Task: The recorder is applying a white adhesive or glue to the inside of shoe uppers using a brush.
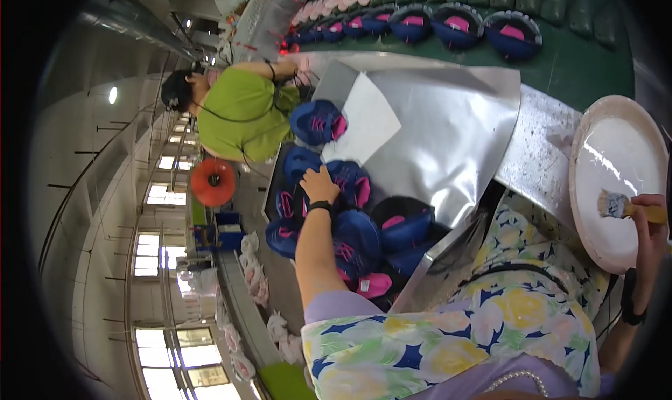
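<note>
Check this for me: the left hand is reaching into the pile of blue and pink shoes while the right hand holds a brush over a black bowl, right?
Not quite. The head view shows the bowl is white, not black. The rest stands: the left hand reaches into the pile of blue and pink shoes, and the right hand holds the brush over that bowl.

Left hand [319, 185] reaches outstretched; right hand [649, 218] seemingly clenched

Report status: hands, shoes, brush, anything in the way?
Left hand on a blue-pink shoe in the pile. Right hand holds brush over white dish. Nothing blocking.
</note>
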A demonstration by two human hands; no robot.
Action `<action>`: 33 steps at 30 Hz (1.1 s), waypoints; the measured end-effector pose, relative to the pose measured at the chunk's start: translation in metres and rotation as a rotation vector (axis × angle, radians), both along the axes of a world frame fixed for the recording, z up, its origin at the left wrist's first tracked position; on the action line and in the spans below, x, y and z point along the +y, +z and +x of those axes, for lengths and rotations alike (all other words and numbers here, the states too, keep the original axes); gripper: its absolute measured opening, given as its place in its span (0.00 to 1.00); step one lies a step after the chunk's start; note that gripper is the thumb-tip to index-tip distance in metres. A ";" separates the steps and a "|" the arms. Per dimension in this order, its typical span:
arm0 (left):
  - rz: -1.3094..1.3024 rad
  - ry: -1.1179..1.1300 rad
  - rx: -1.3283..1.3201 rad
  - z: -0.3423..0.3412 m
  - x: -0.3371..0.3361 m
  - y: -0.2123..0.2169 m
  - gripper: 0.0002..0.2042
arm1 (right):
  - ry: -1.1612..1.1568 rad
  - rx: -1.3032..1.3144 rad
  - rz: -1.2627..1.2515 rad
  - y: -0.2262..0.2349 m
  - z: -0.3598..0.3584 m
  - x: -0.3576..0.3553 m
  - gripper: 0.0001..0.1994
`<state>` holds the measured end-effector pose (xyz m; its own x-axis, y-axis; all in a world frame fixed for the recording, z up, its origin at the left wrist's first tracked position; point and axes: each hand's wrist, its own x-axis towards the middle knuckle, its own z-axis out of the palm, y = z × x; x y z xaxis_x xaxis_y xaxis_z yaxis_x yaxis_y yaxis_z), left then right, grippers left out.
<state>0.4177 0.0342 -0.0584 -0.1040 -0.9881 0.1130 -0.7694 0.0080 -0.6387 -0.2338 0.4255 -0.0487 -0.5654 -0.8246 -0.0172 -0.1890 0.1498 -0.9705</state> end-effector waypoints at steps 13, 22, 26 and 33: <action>0.140 -0.776 1.082 -0.253 -0.043 0.074 0.32 | -0.112 -0.017 -0.142 -0.009 0.026 0.003 0.07; 0.467 -0.637 0.961 -0.287 0.032 -0.085 0.38 | -0.152 -0.030 -0.088 -0.006 0.008 0.024 0.06; 0.274 -1.285 0.597 -0.337 0.059 -0.038 0.34 | -0.199 0.086 -0.075 -0.018 -0.016 0.022 0.08; 0.483 -1.235 0.595 -0.327 0.000 -0.033 0.16 | 0.046 0.234 -0.092 -0.028 0.006 -0.068 0.07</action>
